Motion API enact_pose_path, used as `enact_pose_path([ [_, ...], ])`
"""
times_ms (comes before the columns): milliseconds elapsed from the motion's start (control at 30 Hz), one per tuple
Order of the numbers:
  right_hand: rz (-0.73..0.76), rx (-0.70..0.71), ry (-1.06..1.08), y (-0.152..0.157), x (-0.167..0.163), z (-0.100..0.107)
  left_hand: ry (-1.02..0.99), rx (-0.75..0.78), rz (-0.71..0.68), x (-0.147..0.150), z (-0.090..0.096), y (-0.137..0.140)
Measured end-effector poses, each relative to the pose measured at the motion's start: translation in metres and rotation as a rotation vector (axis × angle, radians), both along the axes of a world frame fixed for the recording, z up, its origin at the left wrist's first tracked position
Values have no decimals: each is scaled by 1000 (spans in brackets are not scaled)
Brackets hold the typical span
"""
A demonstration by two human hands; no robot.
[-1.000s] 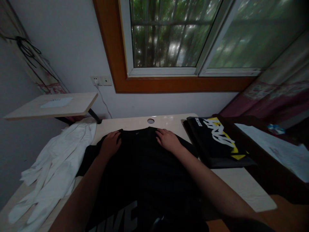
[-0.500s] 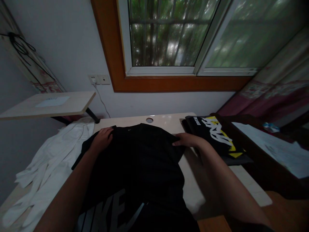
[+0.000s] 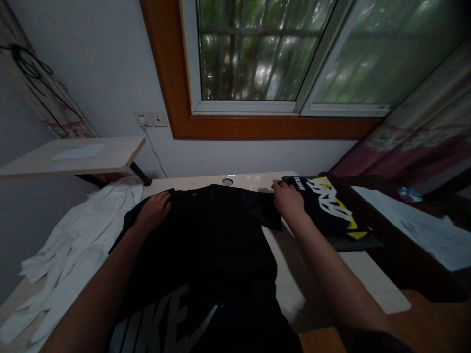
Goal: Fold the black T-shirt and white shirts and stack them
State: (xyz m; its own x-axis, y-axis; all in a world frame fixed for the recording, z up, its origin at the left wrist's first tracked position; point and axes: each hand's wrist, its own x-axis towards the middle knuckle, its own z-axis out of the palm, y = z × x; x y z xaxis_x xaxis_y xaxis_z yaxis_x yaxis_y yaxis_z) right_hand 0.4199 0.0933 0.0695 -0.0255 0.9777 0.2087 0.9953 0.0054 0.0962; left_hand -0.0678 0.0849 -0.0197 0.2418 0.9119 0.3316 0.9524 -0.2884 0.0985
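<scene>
A black T-shirt [image 3: 217,235] with large grey lettering lies spread out, collar end toward the window. My left hand [image 3: 154,210] rests on its left shoulder, fingers lying along the cloth and holding nothing that shows. At the end of the right sleeve, my right hand [image 3: 290,198] has its fingers curled closed on the fabric, though the fingertips are partly hidden. The sleeve stretches out straight to that hand. Just beyond it is a folded black garment [image 3: 312,208] with a white and yellow print.
White cloth [image 3: 81,225] is heaped at the left, below a raised wooden shelf [image 3: 110,152]. The pale tabletop [image 3: 290,284] has a round cable hole [image 3: 227,182] near the wall. A large paper sheet [image 3: 415,225] lies at the right on a dark surface.
My right hand has moved slightly farther and drawn the right sleeve outward, so it lies straighter. My left hand stays at the left shoulder.
</scene>
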Motion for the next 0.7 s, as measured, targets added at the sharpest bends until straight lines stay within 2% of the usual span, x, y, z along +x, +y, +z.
enact_pose_path([
  [67, 62, 66, 16, -3, -12, -3, 34, -8, 63, 13, 0, -6],
  [133, 184, 84, 76, -5, -31, -10, 56, -18, 123, 32, -1, -11],
  [233, 406, 52, 202, -6, -70, -26, 46, -44, 176, 66, -6, -13],
  [333, 560, -9, 271, -7, -109, -47, 26, -76, 218, 95, -9, -9],
  [467, 566, -70, 290, -5, -129, -69, 7, -63, 188, 114, -9, -2],
  [700, 458, -66, 264, 7, -86, -79, -34, -62, 72, 106, 0, -9],
])
